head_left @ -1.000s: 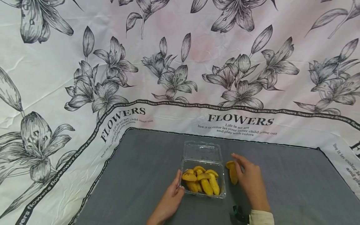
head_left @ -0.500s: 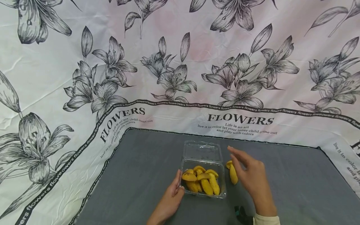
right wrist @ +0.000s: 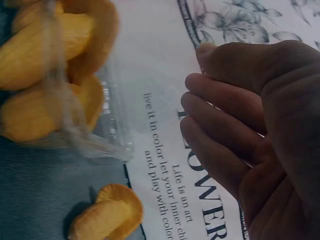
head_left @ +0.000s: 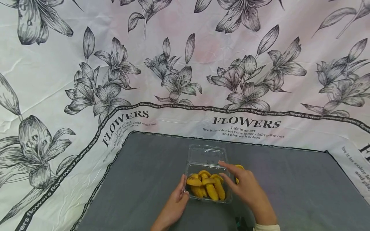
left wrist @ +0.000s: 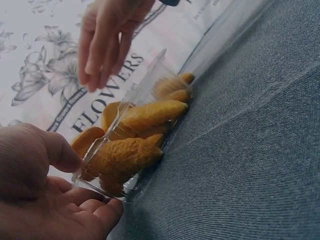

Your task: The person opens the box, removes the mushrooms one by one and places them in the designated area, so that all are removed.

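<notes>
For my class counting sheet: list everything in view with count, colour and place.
Surface: one, grey, foreground.
Floral sheet: one, white, black-printed, beyond it.
Box: one, clear, on the surface, lid open.
Boxed mushrooms: at least four, yellow, inside.
Loose mushroom: one, yellow, right of box.
Unclear item: one, dark, head view's bottom edge.
Left hand: one, bare, gripping box's left side.
Right hand: one, bare, above box's right side.
Sleeve: one, cream, behind that hand.
</notes>
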A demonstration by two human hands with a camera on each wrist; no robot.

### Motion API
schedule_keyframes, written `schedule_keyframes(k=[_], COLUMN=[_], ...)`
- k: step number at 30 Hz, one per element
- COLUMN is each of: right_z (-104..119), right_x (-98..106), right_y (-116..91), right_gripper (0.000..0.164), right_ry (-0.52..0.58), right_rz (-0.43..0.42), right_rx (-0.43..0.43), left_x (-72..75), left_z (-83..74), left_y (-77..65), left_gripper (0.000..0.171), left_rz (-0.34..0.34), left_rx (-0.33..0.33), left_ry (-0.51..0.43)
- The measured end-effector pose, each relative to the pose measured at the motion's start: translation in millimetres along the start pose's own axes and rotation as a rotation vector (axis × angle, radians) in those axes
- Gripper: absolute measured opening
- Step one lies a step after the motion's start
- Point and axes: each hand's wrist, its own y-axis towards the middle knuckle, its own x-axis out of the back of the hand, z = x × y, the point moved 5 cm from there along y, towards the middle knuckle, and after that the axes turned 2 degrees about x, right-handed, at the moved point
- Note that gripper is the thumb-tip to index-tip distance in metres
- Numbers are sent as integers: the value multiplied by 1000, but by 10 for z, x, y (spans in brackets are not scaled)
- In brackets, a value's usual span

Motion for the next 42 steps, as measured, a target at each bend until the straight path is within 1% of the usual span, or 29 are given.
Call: schedule_keyframes(k=[5,9,12,15,22,26,30,35,42], right_z=[-19,-28,-39,-46,-39,-39,-38,-18,-20], right_x=[-137,-230,-270,-289,-330,-363,-398,-448,-493], right_y=[-13,-28,-41,-43,-27,-27,-23,-22,-36], right_gripper=[45,44,44,44,42,41,41,39,36], right_ry=[42,81,94,95,87,85,82,109,128], right_rz=[92,183,229,242,257,262,258,249,261], right_rx=[11,-6,-27,-26,30,34,36,61,34], left_x=[2,7,6,8,16,13,8,5,-1], left_z=[-7,-11,-18,-20,-16,-3,1,-9,-3], left_y=[-3,-6,-11,-13,1,10,11,-3,-18], left_gripper=[70,69,69,69,69,69,69,69,69], left_rz=[7,2,2,-5,-27,-31,-31,-28,-25], left_rx=[10,12,16,20,7,6,6,14,26], left_ry=[7,11,12,11,25,29,28,24,27])
